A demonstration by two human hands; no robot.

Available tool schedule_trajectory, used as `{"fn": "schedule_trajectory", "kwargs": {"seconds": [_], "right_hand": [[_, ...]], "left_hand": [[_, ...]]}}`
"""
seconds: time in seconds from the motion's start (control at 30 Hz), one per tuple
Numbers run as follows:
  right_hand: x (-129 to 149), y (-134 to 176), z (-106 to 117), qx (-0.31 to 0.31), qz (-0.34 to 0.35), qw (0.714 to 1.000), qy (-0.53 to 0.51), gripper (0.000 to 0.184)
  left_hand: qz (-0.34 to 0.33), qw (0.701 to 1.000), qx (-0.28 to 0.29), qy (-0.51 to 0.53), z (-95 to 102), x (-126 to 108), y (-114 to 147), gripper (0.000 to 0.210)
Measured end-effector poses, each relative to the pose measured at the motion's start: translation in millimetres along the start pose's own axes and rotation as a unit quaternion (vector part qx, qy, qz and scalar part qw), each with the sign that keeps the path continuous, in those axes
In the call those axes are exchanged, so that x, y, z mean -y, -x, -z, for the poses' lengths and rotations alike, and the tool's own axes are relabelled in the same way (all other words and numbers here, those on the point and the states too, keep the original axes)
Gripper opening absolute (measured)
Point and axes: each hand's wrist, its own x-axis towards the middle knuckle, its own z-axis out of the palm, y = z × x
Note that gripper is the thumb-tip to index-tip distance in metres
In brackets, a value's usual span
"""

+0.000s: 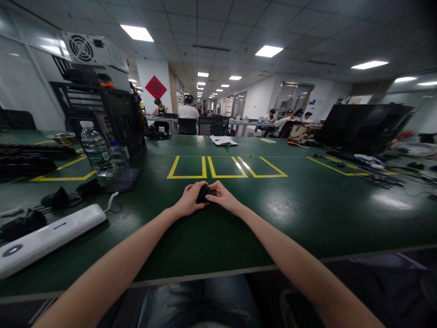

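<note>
A small black object (pixel 202 194) with a rounded outline is held between both hands, low over the green table (pixel 218 232). My left hand (pixel 189 199) wraps around its left side, fingers over the top and thumb below. From the right, the fingertips and thumb of my right hand (pixel 222 197) pinch its edge. Much of the object is covered by the fingers, and its exact kind is unclear. Just beyond the hands, yellow tape outlines (pixel 225 176) mark the tabletop.
A white power strip (pixel 54 239), dark cables, water bottles (pixel 94 150) and an open computer case (pixel 112 116) stand left. Farther back lies a clipboard (pixel 223 140). Tools (pixel 378 180) and a large black monitor (pixel 363 125) are right. Several people sit in the background.
</note>
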Motion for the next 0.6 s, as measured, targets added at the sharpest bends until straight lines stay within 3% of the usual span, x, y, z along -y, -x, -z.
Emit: {"fn": "schedule_trajectory", "kwargs": {"seconds": [0.17, 0.4, 0.6], "right_hand": [[2.2, 1.6, -0.4, -0.009, 0.0, 1.0, 0.028, 0.025], [-1.1, -0.4, 1.6, -0.018, -0.027, 0.998, 0.052, 0.038], [-0.8, -1.0, 1.6, 0.009, -0.016, 1.0, 0.013, 0.034]], "left_hand": [[0.007, 1.0, 0.0, 0.008, 0.2, -1.5, -0.7, 0.06], [0.014, 1.0, -0.004, 0.012, -0.4, -1.3, -0.6, 0.06], [0.01, 1.0, -0.005, 0.014, -0.3, -0.7, -0.4, 0.059]]}}
